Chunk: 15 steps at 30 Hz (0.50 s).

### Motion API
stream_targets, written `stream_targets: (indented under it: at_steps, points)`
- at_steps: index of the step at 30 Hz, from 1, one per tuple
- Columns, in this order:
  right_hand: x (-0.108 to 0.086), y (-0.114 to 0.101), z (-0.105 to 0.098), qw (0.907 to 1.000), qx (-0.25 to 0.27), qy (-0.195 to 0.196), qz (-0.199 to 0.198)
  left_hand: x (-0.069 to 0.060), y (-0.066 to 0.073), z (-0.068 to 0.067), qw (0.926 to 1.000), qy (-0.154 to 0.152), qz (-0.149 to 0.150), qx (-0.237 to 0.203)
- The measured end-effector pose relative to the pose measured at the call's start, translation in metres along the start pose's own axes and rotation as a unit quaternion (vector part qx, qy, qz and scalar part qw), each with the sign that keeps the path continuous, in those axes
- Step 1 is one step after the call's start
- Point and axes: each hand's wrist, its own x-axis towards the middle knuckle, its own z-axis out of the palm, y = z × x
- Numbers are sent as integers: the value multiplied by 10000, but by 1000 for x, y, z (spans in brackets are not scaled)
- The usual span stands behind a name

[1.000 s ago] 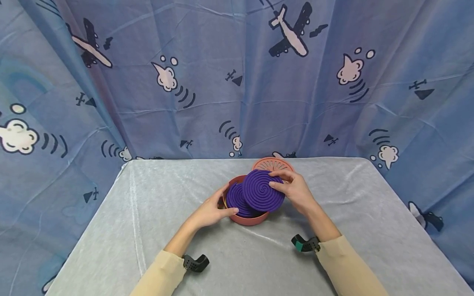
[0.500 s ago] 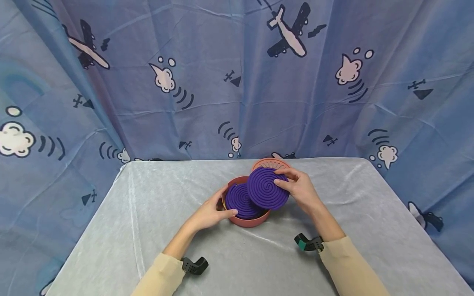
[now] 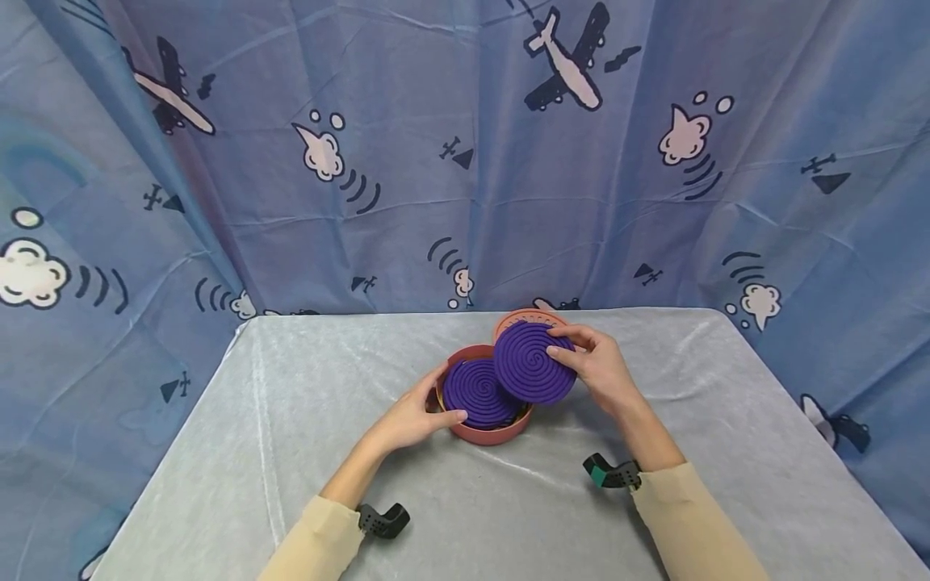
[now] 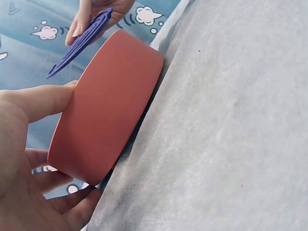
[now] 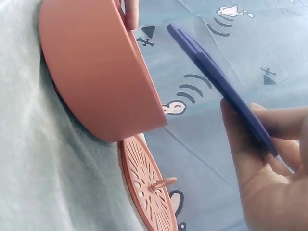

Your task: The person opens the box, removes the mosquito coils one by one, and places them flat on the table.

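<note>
A purple spiral disc (image 3: 534,363) is pinched at its right edge between the thumb and fingers of my right hand (image 3: 606,375), raised over the right part of a round orange-red container (image 3: 490,436). Another purple spiral disc (image 3: 481,394) lies inside that container. My left hand (image 3: 408,418) grips the container's left side, its thumb at the near rim; the left wrist view shows fingers along the container wall (image 4: 108,106). In the right wrist view the held disc (image 5: 221,86) appears edge-on, apart from the container (image 5: 96,72).
Behind the container, an orange slotted lid (image 3: 525,316) with a small ring handle lies on the grey cloth-covered table (image 3: 479,516). A blue curtain (image 3: 407,161) with airplane prints hangs past the table's far edge.
My right hand has moved the held disc to the right and slightly away, uncovering more of the disc in the container. The left hand has stayed nearly still.
</note>
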Motion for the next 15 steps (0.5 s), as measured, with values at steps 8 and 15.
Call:
stream_targets:
  at_steps: [8,15]
  points:
    - [1,-4,-10,9999,14,93,-104,-1,-2,0,10000,59,-55,14]
    - [-1,-3,-20,9991,144,338,-191,0,-1,1,10000,39,-52,48]
